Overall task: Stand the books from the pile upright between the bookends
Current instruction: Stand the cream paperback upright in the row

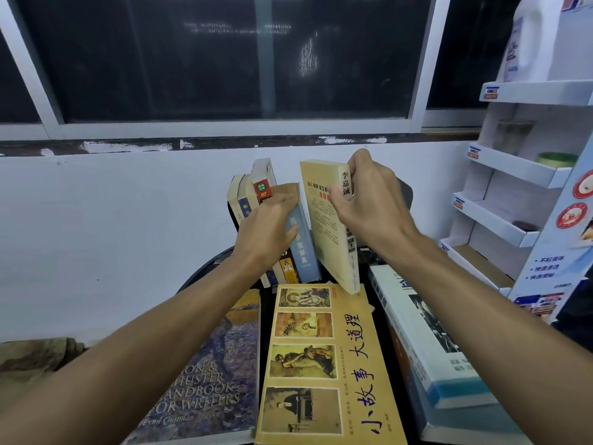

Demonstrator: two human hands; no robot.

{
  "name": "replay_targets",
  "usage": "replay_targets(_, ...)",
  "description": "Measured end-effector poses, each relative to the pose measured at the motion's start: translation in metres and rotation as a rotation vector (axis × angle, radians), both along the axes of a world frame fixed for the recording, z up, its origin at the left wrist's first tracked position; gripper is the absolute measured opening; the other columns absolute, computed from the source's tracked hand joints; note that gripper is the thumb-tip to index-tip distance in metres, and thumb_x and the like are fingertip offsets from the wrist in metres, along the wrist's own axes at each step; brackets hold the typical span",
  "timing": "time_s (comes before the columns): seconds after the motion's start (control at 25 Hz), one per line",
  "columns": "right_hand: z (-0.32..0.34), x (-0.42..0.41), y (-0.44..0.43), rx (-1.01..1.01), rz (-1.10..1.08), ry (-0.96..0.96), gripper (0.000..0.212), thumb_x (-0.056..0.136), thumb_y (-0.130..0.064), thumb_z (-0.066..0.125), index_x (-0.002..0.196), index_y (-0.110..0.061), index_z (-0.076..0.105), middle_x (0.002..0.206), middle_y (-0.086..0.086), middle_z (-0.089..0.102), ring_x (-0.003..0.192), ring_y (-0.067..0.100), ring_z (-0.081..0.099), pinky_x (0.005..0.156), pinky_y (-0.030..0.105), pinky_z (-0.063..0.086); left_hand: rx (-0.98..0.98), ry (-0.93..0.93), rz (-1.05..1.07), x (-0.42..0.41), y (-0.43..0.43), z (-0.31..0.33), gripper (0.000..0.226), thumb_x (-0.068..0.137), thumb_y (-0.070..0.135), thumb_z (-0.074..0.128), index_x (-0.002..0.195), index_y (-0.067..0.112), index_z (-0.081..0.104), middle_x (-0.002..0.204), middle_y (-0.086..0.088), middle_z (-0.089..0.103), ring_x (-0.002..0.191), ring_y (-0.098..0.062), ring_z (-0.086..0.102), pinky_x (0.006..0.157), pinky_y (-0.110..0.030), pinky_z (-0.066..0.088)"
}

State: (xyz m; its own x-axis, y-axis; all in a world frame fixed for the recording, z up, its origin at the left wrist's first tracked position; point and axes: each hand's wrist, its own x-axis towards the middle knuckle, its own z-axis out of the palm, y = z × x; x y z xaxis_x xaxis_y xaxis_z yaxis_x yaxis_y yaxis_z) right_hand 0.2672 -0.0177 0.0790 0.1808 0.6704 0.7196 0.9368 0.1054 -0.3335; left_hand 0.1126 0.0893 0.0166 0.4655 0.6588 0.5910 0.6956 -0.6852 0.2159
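Observation:
My right hand (369, 200) grips a cream-yellow book (327, 226) by its spine and holds it upright, slightly tilted, at the right end of the row. My left hand (266, 229) presses flat against a light-blue book (303, 248) and the several upright books (253, 191) leaning left behind it. A dark bookend (405, 191) shows partly behind my right hand. Lying flat in front are a yellow book with pictures (321, 364), a blue-brown handbook (211, 380) and a stack of blue-white books (430, 348).
The books rest on a small black round table (205, 271) against a white wall. A white cardboard display shelf (513, 175) stands at the right. A window sill runs above the wall, and brown clutter (35, 354) lies at the lower left.

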Motion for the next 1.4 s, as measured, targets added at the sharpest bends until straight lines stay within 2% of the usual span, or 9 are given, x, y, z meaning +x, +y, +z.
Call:
replay_targets(0.16,-0.012,-0.004,0.019,0.037,0.059,0.013,0.027,0.097,-0.023,0.063,0.096,-0.015,0.037,0.095,0.008,0.059,0.081,0.023,0.059,0.054,0.025,0.035,0.046,-0.005,0.012,0.001,0.002,-0.001,0.052,0.092,0.018,0.070,0.142,0.017,0.055,0.145,-0.001,0.057,0.130,-0.024,0.056,0.095,-0.047,0.055)
replay_targets(0.28,-0.023,-0.004,0.031,0.061,0.066,0.024,0.027,0.097,-0.024,0.062,0.096,-0.016,0.037,0.090,0.007,0.055,0.077,0.026,0.057,0.058,0.030,0.032,0.066,0.007,0.026,0.004,0.007,0.002,0.038,0.091,0.018,0.070,0.128,0.019,0.061,0.132,0.000,0.065,0.117,-0.027,0.063,0.083,-0.046,0.058)
replay_targets(0.4,-0.034,-0.002,0.042,0.074,0.063,0.053,0.026,0.098,-0.026,0.062,0.098,-0.016,0.038,0.093,0.008,0.057,0.077,0.024,0.055,0.061,0.029,0.035,0.079,0.041,0.033,0.009,0.014,0.004,0.028,0.090,0.021,0.071,0.116,0.020,0.060,0.119,0.000,0.068,0.106,-0.027,0.066,0.075,-0.044,0.058)
replay_targets(0.64,-0.050,0.000,0.062,0.098,0.075,0.074,0.023,0.098,-0.024,0.061,0.101,-0.009,0.045,0.093,0.010,0.059,0.076,0.029,0.060,0.062,0.037,0.047,0.086,0.040,0.021,0.010,0.019,0.000,0.036,0.091,0.019,0.069,0.125,0.021,0.059,0.124,-0.001,0.068,0.111,-0.028,0.066,0.079,-0.045,0.059)
replay_targets(1.0,-0.074,0.000,0.085,0.056,0.064,0.085,0.023,0.100,-0.024,0.060,0.104,-0.006,0.047,0.094,0.012,0.058,0.075,0.031,0.060,0.060,0.033,0.040,0.055,0.002,0.022,0.008,0.017,0.000,0.042,0.091,0.017,0.070,0.132,0.020,0.060,0.131,-0.003,0.066,0.118,-0.033,0.063,0.086,-0.048,0.057)
replay_targets(1.2,-0.081,0.005,0.089,0.044,0.085,0.117,0.026,0.100,-0.030,0.060,0.104,-0.009,0.046,0.090,0.005,0.056,0.072,0.026,0.059,0.060,0.034,0.042,0.063,-0.016,0.012,0.008,0.016,-0.002,0.043,0.091,0.015,0.071,0.133,0.019,0.061,0.133,-0.003,0.066,0.119,-0.032,0.064,0.087,-0.049,0.057)
replay_targets(1.32,-0.080,0.009,0.086,0.021,0.131,0.146,0.034,0.099,-0.037,0.061,0.116,-0.011,0.046,0.088,0.000,0.057,0.067,0.008,0.055,0.061,0.030,0.042,0.068,-0.025,0.006,0.007,0.015,-0.002,0.042,0.091,0.015,0.070,0.132,0.018,0.062,0.133,-0.002,0.066,0.118,-0.031,0.064,0.086,-0.049,0.057)
replay_targets(1.4,-0.079,0.013,0.082,0.005,0.182,0.141,0.041,0.100,-0.038,0.059,0.131,-0.015,0.045,0.086,-0.001,0.057,0.071,0.010,0.057,0.064,0.029,0.047,0.074,-0.034,0.003,0.007,0.014,-0.002,0.043,0.091,0.015,0.071,0.133,0.018,0.062,0.133,-0.002,0.066,0.119,-0.030,0.063,0.087,-0.048,0.057)
